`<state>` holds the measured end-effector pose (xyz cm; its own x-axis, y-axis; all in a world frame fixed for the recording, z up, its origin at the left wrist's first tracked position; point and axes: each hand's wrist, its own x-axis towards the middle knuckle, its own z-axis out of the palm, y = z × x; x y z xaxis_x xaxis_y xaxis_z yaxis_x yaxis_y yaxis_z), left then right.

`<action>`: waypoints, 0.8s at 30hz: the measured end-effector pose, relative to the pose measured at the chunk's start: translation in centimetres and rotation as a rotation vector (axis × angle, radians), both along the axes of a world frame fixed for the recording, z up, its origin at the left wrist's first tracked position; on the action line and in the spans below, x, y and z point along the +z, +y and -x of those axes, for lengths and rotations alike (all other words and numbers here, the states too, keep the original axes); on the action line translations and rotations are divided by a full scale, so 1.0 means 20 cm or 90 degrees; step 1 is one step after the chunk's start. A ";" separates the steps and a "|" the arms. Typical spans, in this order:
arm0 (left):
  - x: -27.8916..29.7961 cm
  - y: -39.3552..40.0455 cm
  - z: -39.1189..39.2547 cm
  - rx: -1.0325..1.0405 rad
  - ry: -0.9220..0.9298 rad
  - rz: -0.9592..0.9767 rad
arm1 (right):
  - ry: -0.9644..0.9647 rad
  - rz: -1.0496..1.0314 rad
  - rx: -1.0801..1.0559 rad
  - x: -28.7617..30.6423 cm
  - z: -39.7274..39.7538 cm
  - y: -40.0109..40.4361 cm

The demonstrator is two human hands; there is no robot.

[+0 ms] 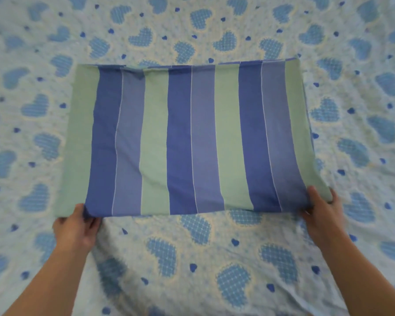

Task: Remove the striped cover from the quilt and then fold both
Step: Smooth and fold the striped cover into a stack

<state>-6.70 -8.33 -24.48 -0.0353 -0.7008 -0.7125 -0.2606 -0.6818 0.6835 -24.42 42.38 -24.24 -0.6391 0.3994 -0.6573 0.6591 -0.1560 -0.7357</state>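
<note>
Fold step: the cover [189, 137] lies flat at centre on the quilt [214, 258]. Your left hand [74, 226] pinches its 7 o'clock corner, right hand [322, 210] its 5 o'clock corner. Next, likely carry both corners toward 12 o'clock, edges aligned.

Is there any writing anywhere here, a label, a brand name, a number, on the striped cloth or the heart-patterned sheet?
None can be read.
Blue, lavender and pale green striped fabric cover: stripes only, no visible tag or lettering.
Pale blue quilted sheet with blue heart print: hearts only, no words.
Left hand and right hand: nothing written.
</note>
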 end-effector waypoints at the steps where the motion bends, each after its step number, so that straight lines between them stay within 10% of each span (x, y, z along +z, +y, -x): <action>1: 0.02 -0.01 0.02 -0.003 -0.009 0.024 | 0.010 -0.039 0.036 0.01 0.01 0.01; 7: 0.17 -0.02 -0.08 0.020 -0.014 0.116 | 0.057 -0.291 -0.043 0.17 0.01 0.11; 15: 0.08 0.12 -0.44 -0.074 -0.177 0.004 | -0.208 -0.444 0.072 0.03 -0.10 0.27; 19: 0.07 0.17 -0.39 -0.470 -0.570 0.394 | -0.203 -0.737 0.169 0.04 -0.03 0.23; 24: 0.01 0.48 0.06 -1.079 -0.340 0.761 | 0.302 -0.801 0.648 -0.02 -0.05 -0.57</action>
<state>-7.87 1.32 -24.31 -0.9499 -0.2240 -0.2181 -0.2631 0.9495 0.1707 -23.39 31.03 -24.64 -0.9829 -0.1803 0.0379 -0.1843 0.9595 -0.2129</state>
